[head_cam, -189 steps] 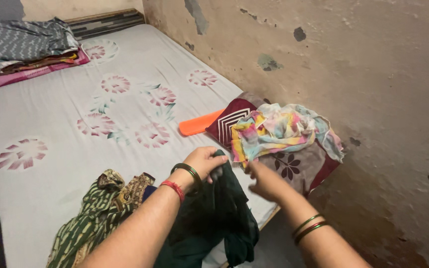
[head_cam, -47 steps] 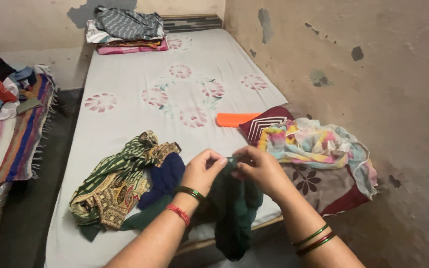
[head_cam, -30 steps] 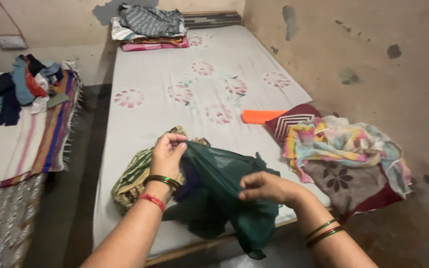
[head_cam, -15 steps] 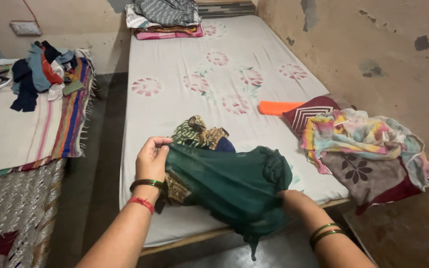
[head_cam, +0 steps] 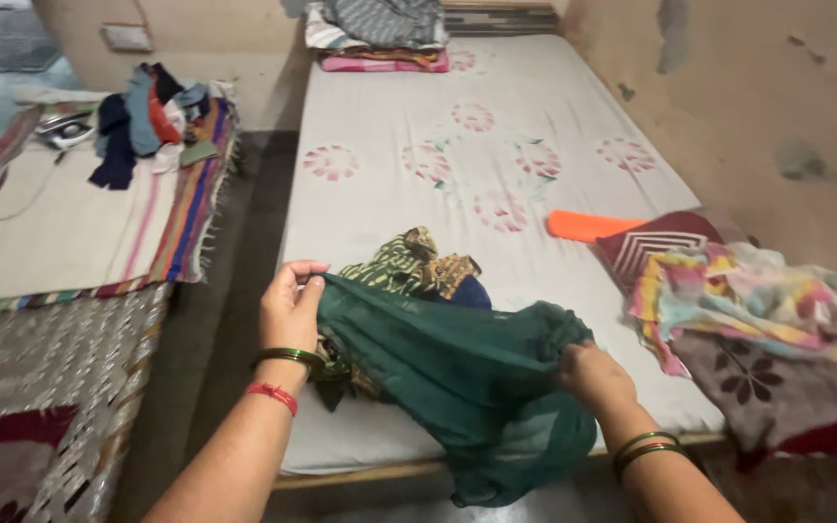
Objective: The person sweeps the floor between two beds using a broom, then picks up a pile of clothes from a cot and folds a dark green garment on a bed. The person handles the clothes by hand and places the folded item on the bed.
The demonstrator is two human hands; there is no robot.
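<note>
A dark green sheer cloth [head_cam: 457, 368] is stretched between my two hands over the near edge of the bed. My left hand [head_cam: 290, 308] pinches one corner of it at the left. At the right, my right hand [head_cam: 593, 376] grips the bunched other end. The cloth's lower part hangs down past the bed edge. Just behind it lies a crumpled green and gold patterned garment [head_cam: 409, 269] with a dark blue piece beside it.
The bed [head_cam: 418, 126] has a pale sheet with pink flower prints. An orange flat item [head_cam: 588, 226], a maroon pillow [head_cam: 656, 247] and a multicoloured cloth [head_cam: 758, 305] lie at right. Folded clothes [head_cam: 380, 34] are stacked at the far end. A striped-covered table [head_cam: 70, 223] with clothes stands left.
My hands have drawn apart and spread the green cloth wider. The view has swung left, bringing more of the side table into sight.
</note>
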